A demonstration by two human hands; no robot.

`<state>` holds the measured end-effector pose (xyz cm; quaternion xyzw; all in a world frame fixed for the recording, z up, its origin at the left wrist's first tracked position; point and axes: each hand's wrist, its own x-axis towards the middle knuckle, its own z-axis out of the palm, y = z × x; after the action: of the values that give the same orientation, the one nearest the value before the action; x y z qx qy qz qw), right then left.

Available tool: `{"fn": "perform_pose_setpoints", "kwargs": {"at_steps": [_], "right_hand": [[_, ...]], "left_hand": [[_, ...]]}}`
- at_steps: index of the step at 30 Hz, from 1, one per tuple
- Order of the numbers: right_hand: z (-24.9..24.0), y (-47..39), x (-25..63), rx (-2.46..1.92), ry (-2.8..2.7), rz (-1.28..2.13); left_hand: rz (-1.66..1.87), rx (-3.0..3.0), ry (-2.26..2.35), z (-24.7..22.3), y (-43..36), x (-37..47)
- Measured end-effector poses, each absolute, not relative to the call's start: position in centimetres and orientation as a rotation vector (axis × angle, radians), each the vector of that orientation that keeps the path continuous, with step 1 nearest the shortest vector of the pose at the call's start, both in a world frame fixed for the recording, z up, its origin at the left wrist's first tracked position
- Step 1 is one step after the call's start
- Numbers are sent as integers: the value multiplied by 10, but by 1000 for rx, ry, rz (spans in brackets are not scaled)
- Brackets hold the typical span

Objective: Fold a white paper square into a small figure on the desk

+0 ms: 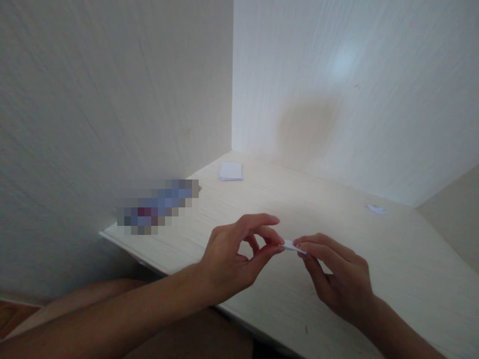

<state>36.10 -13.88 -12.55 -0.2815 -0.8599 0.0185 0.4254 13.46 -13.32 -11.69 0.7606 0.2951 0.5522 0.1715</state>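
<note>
A small folded piece of white paper (289, 245) is held above the table between both hands. My left hand (239, 254) pinches its left end between thumb and a finger, with the index finger raised and bent over it. At the other end, my right hand (337, 274) grips the paper with the thumb below and the fingers on top. Part of the paper is hidden by the fingertips.
A stack of white paper squares (231, 171) lies near the back corner of the pale table (258, 199). Another small folded paper (376, 209) rests at the back right. A pixelated blue item (160, 205) lies at the left, by the wall. Walls close in the left and back.
</note>
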Motion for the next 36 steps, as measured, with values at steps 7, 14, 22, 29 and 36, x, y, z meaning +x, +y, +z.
{"fn": "perform_pose_setpoints", "kwargs": {"at_steps": [7,14,22,29,36], "right_hand": [[-126,-138,361,-711,-2147,104],[-126,-139,360,-710,-2144,126],[-126,-138,357,-749,-2100,218],[-121,-138,350,-853,-2067,454],[-122,-141,346,-904,-2036,613]], "left_hand": [[1497,2114,818,-121,-133,132],[1566,2067,869,-123,-133,135],[1492,2129,900,-124,-130,134],[1366,1968,876,-122,-133,141],[1298,1861,891,-118,-137,148]]}}
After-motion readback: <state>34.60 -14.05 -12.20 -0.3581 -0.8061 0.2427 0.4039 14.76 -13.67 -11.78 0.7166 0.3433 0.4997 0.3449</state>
